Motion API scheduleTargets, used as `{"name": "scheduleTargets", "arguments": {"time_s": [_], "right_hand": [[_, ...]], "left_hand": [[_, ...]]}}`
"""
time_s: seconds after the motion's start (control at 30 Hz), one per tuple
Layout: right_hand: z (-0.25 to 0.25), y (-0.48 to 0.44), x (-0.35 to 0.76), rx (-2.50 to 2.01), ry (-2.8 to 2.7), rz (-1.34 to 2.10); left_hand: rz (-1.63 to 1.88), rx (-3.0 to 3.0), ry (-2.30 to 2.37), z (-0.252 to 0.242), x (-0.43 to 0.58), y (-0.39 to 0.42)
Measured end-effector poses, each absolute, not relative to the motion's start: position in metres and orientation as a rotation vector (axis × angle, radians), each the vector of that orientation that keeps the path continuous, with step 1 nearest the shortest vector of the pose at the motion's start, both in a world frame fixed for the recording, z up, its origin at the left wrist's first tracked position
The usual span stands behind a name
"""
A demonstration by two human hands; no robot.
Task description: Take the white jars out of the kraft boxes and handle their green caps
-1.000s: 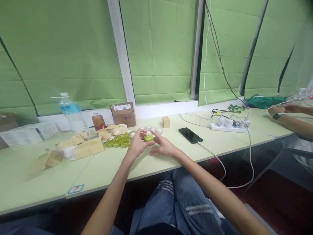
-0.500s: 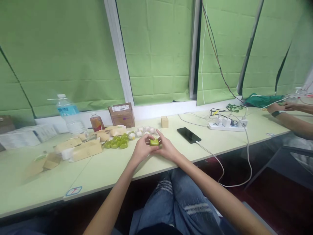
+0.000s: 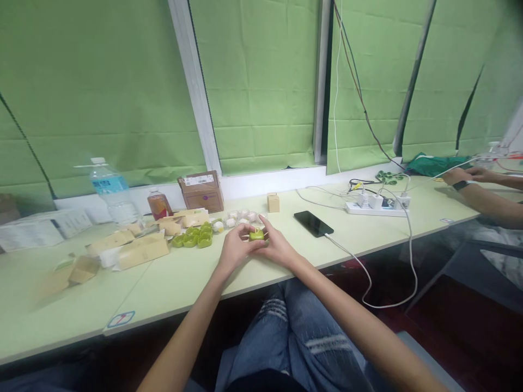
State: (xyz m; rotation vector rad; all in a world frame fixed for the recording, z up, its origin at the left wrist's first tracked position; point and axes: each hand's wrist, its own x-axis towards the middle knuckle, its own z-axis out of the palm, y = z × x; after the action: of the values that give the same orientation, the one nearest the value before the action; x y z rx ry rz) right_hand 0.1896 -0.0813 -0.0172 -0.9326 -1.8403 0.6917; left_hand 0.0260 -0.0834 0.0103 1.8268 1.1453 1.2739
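Between my two hands, just above the front part of the table (image 3: 175,288), is a small glossy green rounded piece (image 3: 256,236) with a pale bit on top; its exact kind is too small to make out. My left hand (image 3: 235,249) grips it from the left with curled fingers. My right hand (image 3: 280,249) closes on it from the right, thumbs near each other in front. Behind my left hand sit several similar green hollow pieces (image 3: 192,237) in a cluster. Beside them lie several whitish round items (image 3: 241,218) in clear wrapping, partly hidden by my fingers.
A small cardboard box (image 3: 273,202) and a charging phone (image 3: 314,224) stand right of centre. Further right are a power strip (image 3: 378,209) and a co-worker's hands (image 3: 466,175). Leftward are torn cardboard packaging (image 3: 141,250), a brown box (image 3: 201,191), a drink bottle (image 3: 159,203) and a large water bottle (image 3: 110,190).
The view has shifted slightly, so the whole scene sits a little further left. Both hands keep hold of the small green piece with almost the same grip.
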Motion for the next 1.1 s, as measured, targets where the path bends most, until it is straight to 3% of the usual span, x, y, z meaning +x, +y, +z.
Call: {"name": "scheduleTargets", "arguments": {"time_s": [0.6,0.87,1.1], "right_hand": [[-0.016,-0.085,0.190,-0.959,-1.829,0.623],[-0.019,-0.094,0.198,-0.832,-1.947,0.441],[-0.012,-0.095,0.202,-0.884,-2.064,0.352]], "left_hand": [[1.079,2.069,1.216,0.019,0.011,-0.081],[1.255,2.125,1.210,0.014,0.022,-0.085],[1.189,2.444,1.332,0.012,0.023,-0.094]]}}
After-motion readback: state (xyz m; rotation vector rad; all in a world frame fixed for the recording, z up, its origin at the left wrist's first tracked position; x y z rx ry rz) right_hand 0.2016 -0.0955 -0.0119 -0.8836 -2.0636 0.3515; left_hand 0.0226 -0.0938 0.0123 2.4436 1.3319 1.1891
